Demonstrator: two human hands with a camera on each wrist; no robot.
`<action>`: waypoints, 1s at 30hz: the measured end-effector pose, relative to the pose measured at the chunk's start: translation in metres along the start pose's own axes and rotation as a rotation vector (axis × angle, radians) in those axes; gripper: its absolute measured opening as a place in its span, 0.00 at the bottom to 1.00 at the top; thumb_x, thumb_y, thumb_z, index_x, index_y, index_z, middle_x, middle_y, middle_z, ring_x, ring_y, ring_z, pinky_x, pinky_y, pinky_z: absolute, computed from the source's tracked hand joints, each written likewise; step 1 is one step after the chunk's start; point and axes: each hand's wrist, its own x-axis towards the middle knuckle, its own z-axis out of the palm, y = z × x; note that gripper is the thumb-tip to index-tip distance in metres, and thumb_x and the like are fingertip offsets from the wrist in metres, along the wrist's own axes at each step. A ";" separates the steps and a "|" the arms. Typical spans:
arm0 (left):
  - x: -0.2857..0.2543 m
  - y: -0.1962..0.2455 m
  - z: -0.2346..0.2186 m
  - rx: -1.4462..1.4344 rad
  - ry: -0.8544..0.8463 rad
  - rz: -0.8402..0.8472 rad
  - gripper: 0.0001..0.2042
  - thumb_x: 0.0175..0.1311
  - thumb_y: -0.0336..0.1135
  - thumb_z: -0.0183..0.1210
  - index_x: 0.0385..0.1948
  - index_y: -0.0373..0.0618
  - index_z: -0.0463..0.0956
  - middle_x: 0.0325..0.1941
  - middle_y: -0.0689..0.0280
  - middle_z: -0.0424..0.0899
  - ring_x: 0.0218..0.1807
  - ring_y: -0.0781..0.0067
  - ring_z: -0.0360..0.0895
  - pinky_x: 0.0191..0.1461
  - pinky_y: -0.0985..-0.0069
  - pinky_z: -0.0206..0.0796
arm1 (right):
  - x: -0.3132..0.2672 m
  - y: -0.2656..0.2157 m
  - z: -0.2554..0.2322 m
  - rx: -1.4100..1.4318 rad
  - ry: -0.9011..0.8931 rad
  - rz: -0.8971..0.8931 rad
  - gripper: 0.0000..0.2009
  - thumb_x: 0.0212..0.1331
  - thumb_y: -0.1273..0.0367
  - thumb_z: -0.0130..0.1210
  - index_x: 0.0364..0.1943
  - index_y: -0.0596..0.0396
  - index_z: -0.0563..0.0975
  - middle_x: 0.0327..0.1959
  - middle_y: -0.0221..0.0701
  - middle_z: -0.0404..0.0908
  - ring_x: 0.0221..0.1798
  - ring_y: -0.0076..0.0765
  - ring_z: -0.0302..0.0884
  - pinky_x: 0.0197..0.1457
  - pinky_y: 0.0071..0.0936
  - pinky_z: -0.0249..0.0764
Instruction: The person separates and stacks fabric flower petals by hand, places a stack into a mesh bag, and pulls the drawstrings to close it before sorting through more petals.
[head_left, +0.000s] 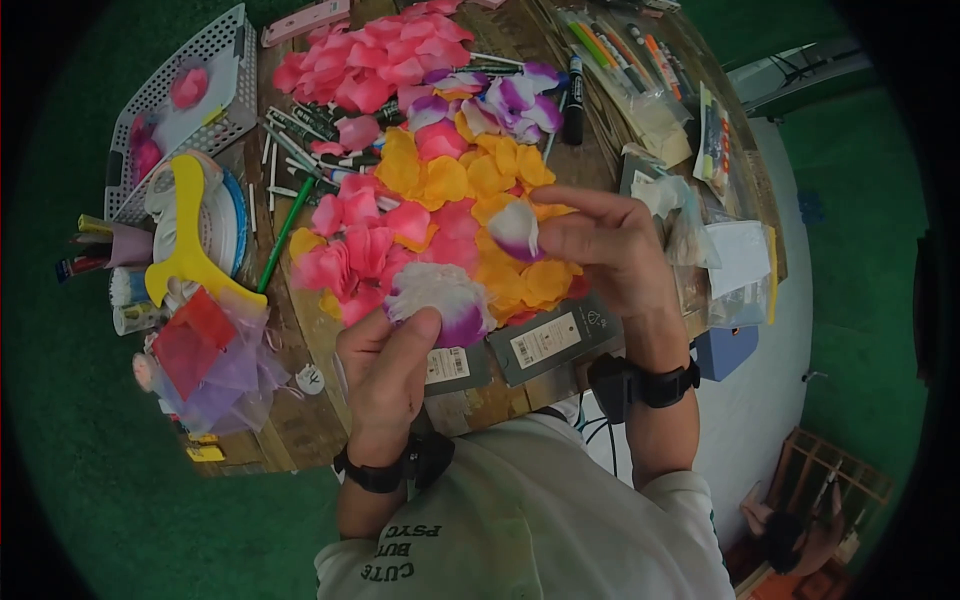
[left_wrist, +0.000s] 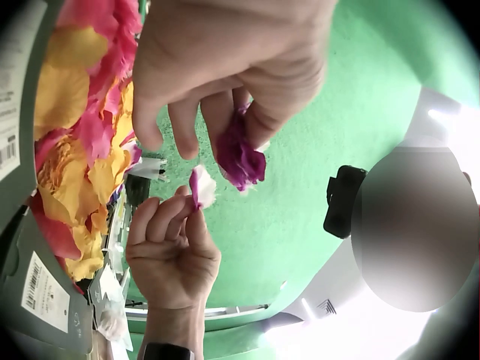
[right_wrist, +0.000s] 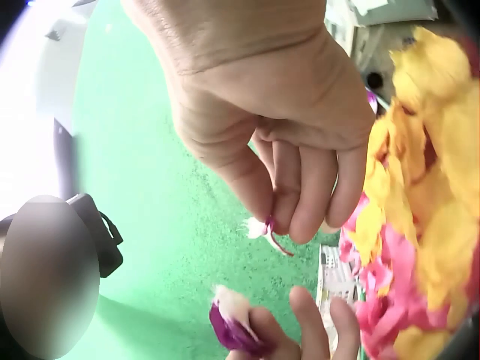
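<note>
My left hand (head_left: pixel 385 370) pinches a small stack of white and purple petals (head_left: pixel 440 300) between thumb and fingers, in front of the heaped petals; in the left wrist view the bunch (left_wrist: pixel 241 159) looks crumpled and deep purple. To its right, my right hand (head_left: pixel 615 245) holds one white petal with a purple edge (head_left: pixel 516 230) between thumb and index finger. The right wrist view shows this petal (right_wrist: pixel 268 231) at the fingertips of the right hand (right_wrist: pixel 277 127). The two hands are apart.
Pink petals (head_left: pixel 375 55), yellow petals (head_left: pixel 490 165) and purple-white petals (head_left: pixel 520 105) lie heaped on the wooden table with markers among them. A basket (head_left: pixel 235 120), a yellow plastic piece (head_left: pixel 188 235) and mesh bags (head_left: pixel 235 375) are left; pens (head_left: pixel 630 55) and bags are right.
</note>
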 end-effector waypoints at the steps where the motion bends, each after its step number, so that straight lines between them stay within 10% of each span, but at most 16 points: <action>1: -0.001 0.002 -0.002 0.038 -0.015 0.017 0.12 0.61 0.29 0.54 0.43 0.32 0.74 0.42 0.61 0.80 0.44 0.72 0.76 0.50 0.75 0.65 | -0.005 0.004 0.005 0.073 -0.103 0.098 0.21 0.46 0.79 0.58 0.48 0.68 0.74 0.32 0.38 0.82 0.34 0.28 0.80 0.41 0.20 0.73; 10: -0.007 0.003 -0.008 0.016 0.035 0.047 0.12 0.61 0.28 0.53 0.44 0.32 0.74 0.45 0.61 0.79 0.48 0.68 0.76 0.54 0.71 0.65 | -0.008 0.016 0.023 0.107 -0.366 0.333 0.21 0.45 0.78 0.60 0.49 0.67 0.74 0.34 0.40 0.82 0.33 0.26 0.80 0.41 0.20 0.75; 18: -0.006 0.003 -0.002 -0.014 0.103 0.112 0.10 0.63 0.27 0.51 0.43 0.34 0.74 0.46 0.60 0.78 0.49 0.69 0.75 0.56 0.70 0.64 | -0.025 0.025 0.031 0.159 -0.319 0.095 0.25 0.46 0.79 0.61 0.54 0.64 0.71 0.45 0.38 0.80 0.47 0.30 0.77 0.50 0.23 0.74; 30: -0.008 -0.003 -0.005 0.188 0.123 0.269 0.11 0.63 0.28 0.51 0.42 0.31 0.74 0.46 0.58 0.78 0.49 0.68 0.74 0.56 0.69 0.63 | -0.038 0.025 0.049 0.255 -0.229 0.031 0.21 0.51 0.77 0.60 0.52 0.60 0.74 0.44 0.34 0.80 0.42 0.22 0.76 0.45 0.18 0.74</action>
